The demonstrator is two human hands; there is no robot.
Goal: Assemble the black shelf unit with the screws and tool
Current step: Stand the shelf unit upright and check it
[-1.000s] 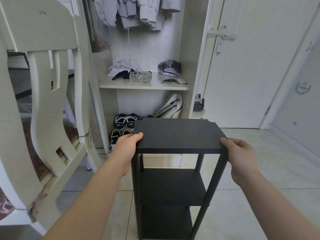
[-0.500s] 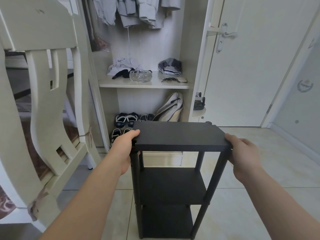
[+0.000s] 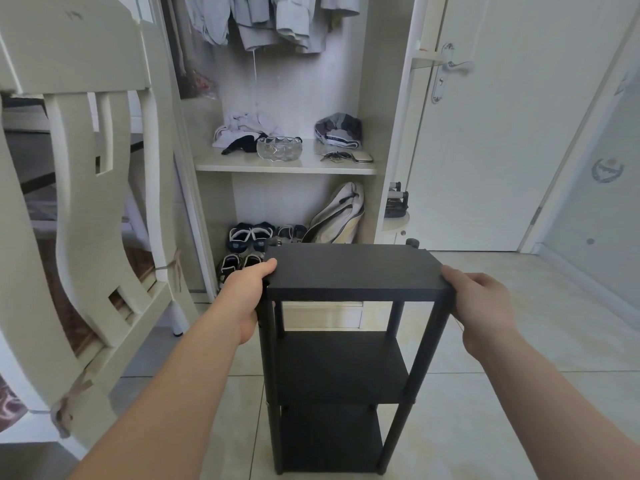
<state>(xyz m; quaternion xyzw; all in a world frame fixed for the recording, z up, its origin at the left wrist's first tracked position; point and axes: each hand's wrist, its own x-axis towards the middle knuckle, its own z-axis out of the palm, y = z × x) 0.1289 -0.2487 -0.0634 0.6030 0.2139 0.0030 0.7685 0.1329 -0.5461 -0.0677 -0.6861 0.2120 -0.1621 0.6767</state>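
Left hand (image 3: 247, 292) and right hand (image 3: 485, 306) grip the black shelf unit (image 3: 353, 268) before a wardrobe (image 3: 287, 167) holding shoes (image 3: 251, 233).

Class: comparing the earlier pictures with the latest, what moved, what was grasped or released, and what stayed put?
The black shelf unit has shifted slightly away from the person, toward the wardrobe; its feet now show fully. Nothing was taken or released: the left grip and right grip hold its top panel's ends as before. Chair and wardrobe unchanged.

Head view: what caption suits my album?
Left hand and right hand grip the top of the black shelf unit.
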